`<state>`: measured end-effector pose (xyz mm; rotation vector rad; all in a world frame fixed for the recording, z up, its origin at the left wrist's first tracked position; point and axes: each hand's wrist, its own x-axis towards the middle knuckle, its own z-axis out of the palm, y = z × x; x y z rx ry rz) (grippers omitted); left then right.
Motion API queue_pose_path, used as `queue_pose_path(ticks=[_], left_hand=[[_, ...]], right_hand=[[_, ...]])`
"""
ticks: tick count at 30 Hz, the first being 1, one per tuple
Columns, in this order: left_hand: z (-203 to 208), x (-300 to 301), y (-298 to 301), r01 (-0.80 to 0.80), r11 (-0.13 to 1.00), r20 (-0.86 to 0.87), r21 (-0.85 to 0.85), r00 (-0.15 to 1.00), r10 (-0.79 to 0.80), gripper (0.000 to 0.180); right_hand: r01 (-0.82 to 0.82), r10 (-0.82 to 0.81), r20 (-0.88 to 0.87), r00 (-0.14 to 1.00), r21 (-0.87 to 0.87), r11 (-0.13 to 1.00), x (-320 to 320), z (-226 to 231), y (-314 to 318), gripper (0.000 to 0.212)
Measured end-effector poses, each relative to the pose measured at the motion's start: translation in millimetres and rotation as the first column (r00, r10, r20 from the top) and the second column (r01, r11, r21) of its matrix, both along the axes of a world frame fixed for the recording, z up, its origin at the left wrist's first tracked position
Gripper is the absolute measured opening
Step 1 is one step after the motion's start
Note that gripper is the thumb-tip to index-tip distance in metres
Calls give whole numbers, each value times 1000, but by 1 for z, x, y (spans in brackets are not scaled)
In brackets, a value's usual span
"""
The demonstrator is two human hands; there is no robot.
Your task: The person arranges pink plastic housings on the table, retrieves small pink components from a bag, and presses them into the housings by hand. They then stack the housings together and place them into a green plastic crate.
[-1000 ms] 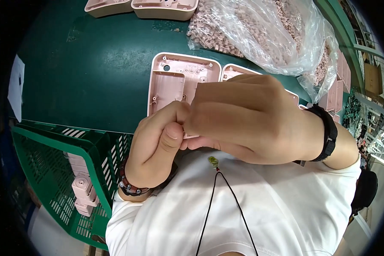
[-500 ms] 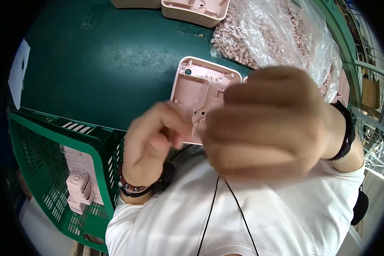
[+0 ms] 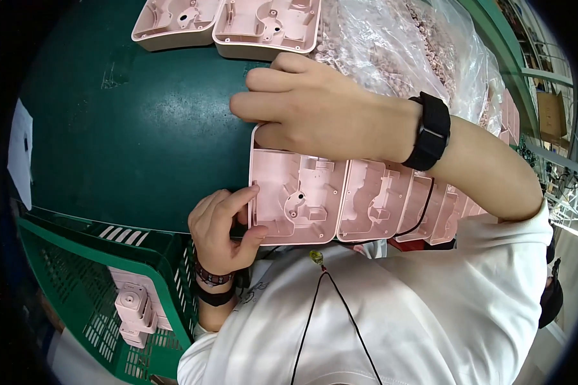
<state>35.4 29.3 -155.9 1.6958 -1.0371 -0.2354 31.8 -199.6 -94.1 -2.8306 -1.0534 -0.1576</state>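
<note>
A pale pink plastic housing (image 3: 273, 168), an open shallow tray with ribs and screw posts inside, lies in front of me on the green table. My left hand (image 3: 221, 224) holds its near left corner, index finger on the left wall and thumb by the near edge. Over the far left corner is my right hand (image 3: 295, 102), its fingers curled and pointing down into the housing. Whatever those fingertips may pinch is hidden beneath the hand, as is the far side of the housing.
More pink housings (image 3: 374, 221) stand in a row to the right. Two others (image 3: 263, 50) sit at the far edge. Clear plastic bags (image 3: 392, 48) of small pink parts lie far right. A green crate (image 3: 167, 269) with pink parts (image 3: 135, 308) stands at the near left.
My right hand has dropped away from close to the camera to the housing's far left corner. My left hand has settled on its near left corner. The view has shifted, showing more housings.
</note>
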Motion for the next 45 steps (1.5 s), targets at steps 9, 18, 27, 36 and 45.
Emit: queue_pose_path(ticks=[9, 18, 27, 36, 45], left_hand=[[4, -2, -4, -60, 998, 103, 37, 993, 56, 32], [2, -6, -3, -79, 997, 20, -16, 997, 79, 30], [-5, -7, 3, -198, 980, -172, -23, 966, 191, 33], [6, -1, -20, -126, 985, -362, 121, 918, 162, 57], [52, -8, -41, -230, 672, 172, 704, 973, 152, 48]], right_hand=[[107, -103, -55, 993, 67, 992, -9, 4, -9, 10], [223, -158, -264, 951, 237, 946, -27, 34, -14, 20], [582, -635, -402, 660, -261, 770, -163, 192, -38, 33], [969, -935, 336, -114, -171, -179, -364, 91, -68, 28], [916, -916, 157, -369, 225, -331, -390, -14, -61, 38]])
